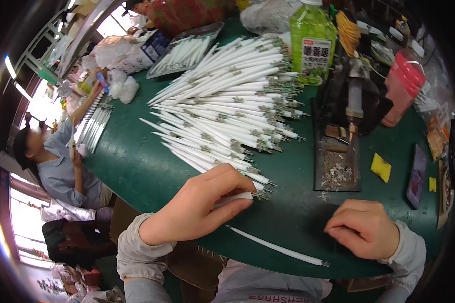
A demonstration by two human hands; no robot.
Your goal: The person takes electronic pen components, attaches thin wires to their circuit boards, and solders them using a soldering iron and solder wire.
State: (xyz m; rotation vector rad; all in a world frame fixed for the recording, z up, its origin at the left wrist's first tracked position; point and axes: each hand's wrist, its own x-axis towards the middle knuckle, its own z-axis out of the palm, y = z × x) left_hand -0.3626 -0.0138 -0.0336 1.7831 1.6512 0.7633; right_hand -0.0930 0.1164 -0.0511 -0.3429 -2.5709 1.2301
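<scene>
A big fan-shaped pile of thin white tubes with metal ends (232, 101) lies on the dark green table (136, 166). My left hand (207, 202) grips one white tube (235, 198) at the near edge of the pile, its metal tip pointing right. My right hand (364, 227) rests on the table at the lower right with its fingers curled shut; nothing shows in it. Between my hands a single white tube (278, 247) lies alone near the table's front edge.
A small black press tool on a tray with metal scraps (338, 161) stands right of the pile. Behind are a green bottle (312, 40), a red container (402, 86), a phone (417, 174), yellow pads (380, 166). Another person (55, 161) sits at the left with more tubes (96, 123).
</scene>
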